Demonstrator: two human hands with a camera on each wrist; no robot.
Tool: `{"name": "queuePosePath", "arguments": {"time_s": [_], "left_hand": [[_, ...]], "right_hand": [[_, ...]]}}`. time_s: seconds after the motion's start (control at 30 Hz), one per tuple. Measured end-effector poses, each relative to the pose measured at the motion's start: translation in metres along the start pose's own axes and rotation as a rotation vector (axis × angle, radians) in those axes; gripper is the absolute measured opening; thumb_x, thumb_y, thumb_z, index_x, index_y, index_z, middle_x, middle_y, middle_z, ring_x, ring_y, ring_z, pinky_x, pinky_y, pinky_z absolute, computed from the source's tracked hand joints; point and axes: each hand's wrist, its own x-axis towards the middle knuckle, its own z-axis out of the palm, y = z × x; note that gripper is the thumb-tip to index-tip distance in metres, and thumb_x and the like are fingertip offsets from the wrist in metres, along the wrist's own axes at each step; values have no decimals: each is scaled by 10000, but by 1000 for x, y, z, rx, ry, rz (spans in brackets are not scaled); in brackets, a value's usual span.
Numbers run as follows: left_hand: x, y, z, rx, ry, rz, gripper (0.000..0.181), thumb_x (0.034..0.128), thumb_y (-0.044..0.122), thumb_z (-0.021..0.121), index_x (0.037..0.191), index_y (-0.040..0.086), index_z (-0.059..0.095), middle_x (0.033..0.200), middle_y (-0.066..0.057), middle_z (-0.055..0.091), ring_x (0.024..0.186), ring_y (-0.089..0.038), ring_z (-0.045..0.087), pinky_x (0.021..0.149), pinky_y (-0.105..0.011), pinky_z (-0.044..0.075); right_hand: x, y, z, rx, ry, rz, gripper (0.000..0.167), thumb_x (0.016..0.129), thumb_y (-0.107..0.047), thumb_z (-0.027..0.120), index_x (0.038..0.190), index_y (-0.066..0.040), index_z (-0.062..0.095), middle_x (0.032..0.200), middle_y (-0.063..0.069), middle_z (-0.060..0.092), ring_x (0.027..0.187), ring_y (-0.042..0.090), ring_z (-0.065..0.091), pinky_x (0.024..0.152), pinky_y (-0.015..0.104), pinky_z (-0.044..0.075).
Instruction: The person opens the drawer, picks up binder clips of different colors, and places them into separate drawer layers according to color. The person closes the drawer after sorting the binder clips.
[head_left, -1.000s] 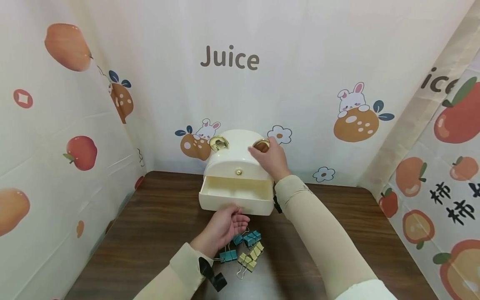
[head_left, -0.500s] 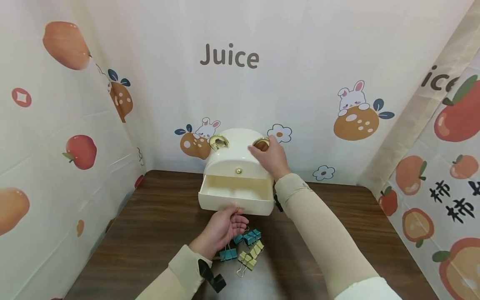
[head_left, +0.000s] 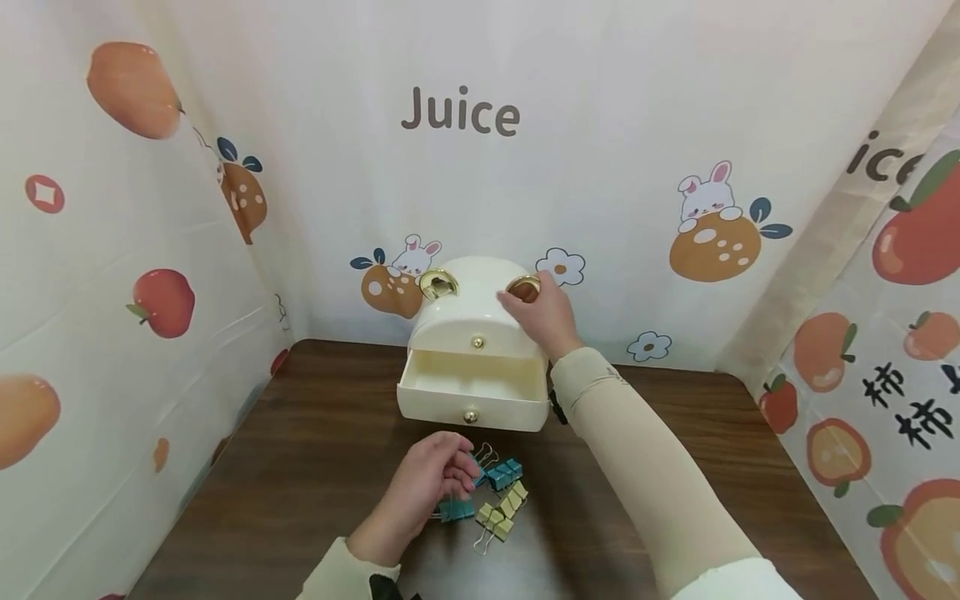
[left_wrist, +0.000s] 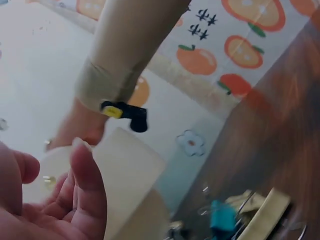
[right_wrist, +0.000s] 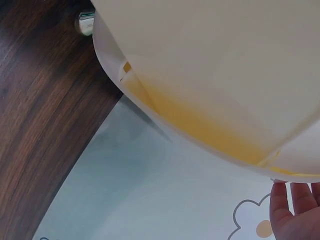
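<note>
A cream mini drawer cabinet (head_left: 480, 292) with a rounded top stands at the back of the table. Its lower drawer (head_left: 431, 404) is pulled out, and the inside that shows holds nothing. My right hand (head_left: 542, 315) grips the cabinet's upper right side at a gold ring (head_left: 523, 288); in the right wrist view its fingers (right_wrist: 280, 202) touch the rim. Just in front of the drawer, my left hand (head_left: 433, 473) hovers with loosely bent fingers, apart from the drawer's gold knob (head_left: 470, 416). Teal binder clips (head_left: 505, 475) and yellow binder clips (head_left: 497, 522) lie beside and partly beneath it.
Dark wooden table (head_left: 300, 467) runs to both sides of the cabinet. A printed curtain (head_left: 615, 150) hangs close behind it, and more printed cloth (head_left: 97, 350) encloses the left and right sides. Another gold ring (head_left: 438, 285) sits on the cabinet's left.
My left hand has let go of the lower drawer's knob and drawn back toward the binder clips, uncovering the knob. My right hand keeps its place on the cabinet; the drawer has stayed out.
</note>
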Motion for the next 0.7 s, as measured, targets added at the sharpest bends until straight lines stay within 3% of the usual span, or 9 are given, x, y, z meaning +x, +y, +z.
{"name": "queuePosePath", "arguments": {"time_s": [0.07, 0.17, 0.27, 0.43, 0.57, 0.7], "left_hand": [[-9, 6, -3, 105, 51, 89, 279, 1104, 213, 487, 1125, -55, 561, 853, -134, 666, 699, -222, 636, 626, -312, 571], [-22, 13, -10, 268, 122, 177, 195, 1085, 180, 543, 1078, -10, 590, 844, -147, 674, 681, -273, 646, 615, -336, 581], [-35, 16, -18, 384, 143, 201, 133, 1070, 179, 579, 1051, 51, 611, 851, -125, 673, 697, -318, 651, 620, -348, 584], [-52, 12, -30, 445, 150, 190, 129, 1053, 206, 617, 1069, 78, 626, 881, -68, 667, 778, -297, 670, 684, -333, 591], [-58, 2, -39, 539, 206, 259, 67, 1025, 182, 663, 1076, 141, 652, 935, -4, 672, 851, -181, 653, 757, -296, 563], [-56, -11, -47, 729, 286, 331, 178, 981, 186, 727, 1145, 217, 666, 1068, 118, 653, 995, -94, 613, 889, -364, 540]], "right_hand": [[1, -2, -2, 1, 5, -7, 586, 885, -554, 756, 1217, -145, 500, 1021, 65, 641, 892, 243, 616, 740, 395, 534], [2, -3, -3, 5, -3, -10, 592, 887, -552, 754, 1224, -138, 498, 1036, 69, 639, 909, 245, 615, 756, 397, 535], [2, -3, -3, 1, -6, -3, 608, 885, -562, 751, 1238, -136, 497, 1057, 69, 634, 931, 244, 612, 776, 397, 536], [0, -2, -3, 3, -7, 10, 635, 879, -566, 753, 1259, -127, 497, 1073, 80, 633, 944, 257, 611, 788, 408, 537], [0, -2, -3, 10, -7, 14, 641, 873, -570, 759, 1262, -132, 499, 1074, 76, 635, 944, 255, 613, 783, 408, 539], [-1, -1, -2, 9, -7, 15, 647, 873, -576, 757, 1267, -132, 499, 1080, 78, 636, 950, 255, 613, 790, 413, 539]]}}
